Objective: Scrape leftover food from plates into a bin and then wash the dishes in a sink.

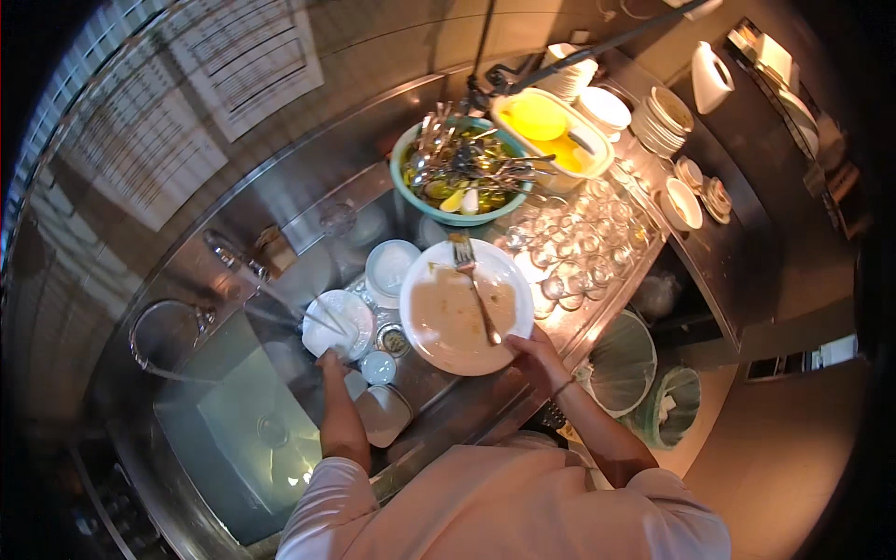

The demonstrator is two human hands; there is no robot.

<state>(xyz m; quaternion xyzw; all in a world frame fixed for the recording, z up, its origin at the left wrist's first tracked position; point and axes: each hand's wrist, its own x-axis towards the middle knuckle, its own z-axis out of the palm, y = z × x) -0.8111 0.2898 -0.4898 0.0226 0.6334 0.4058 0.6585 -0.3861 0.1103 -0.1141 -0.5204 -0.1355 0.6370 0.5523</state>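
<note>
A white plate (439,322) bearing 1 fork (465,261) is held above the steel counter (446,403), its near-right rim pinched by the right hand (534,353). The left hand (329,362), reaching forward, grips a white dish (338,322) near the sink (191,448). Papers (247,65) line the wall (369,56).

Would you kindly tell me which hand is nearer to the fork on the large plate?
Right. The right hand holds the white plate by its rim, just beside the handle end of the fork; the left hand is farther left, at a smaller white dish.
</note>
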